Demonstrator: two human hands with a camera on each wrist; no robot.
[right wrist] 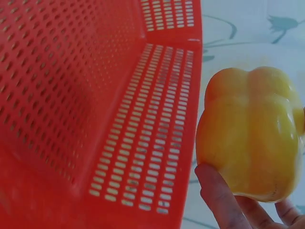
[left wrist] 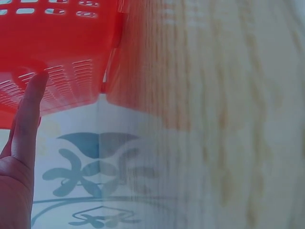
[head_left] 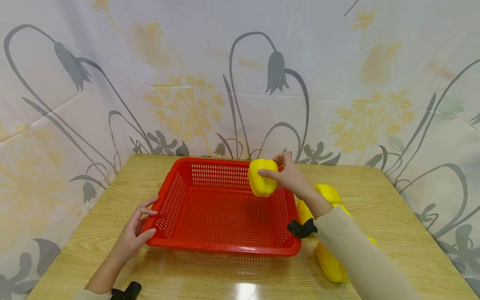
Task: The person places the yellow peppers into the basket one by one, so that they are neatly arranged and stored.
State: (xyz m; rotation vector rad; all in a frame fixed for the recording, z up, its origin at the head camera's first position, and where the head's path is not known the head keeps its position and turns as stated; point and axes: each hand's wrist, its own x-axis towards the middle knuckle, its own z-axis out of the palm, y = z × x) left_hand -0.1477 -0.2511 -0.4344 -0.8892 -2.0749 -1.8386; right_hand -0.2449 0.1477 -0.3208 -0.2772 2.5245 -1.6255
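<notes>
A yellow bell pepper is held up by my right hand, above the right back part of a red plastic basket. Thumb and fingers grip its sides, and in the right wrist view the bell pepper appears beside the slotted basket wall. My left hand rests against the basket's left rim, fingers spread along it. The left wrist view shows a finger of the left hand touching the basket's outer side. Inside, the basket shows only its bare perforated floor.
Several more yellow bell peppers lie on the wooden table right of the basket, partly hidden under my right forearm. A patterned curtain with grey and yellow flowers hangs behind the table and at both sides.
</notes>
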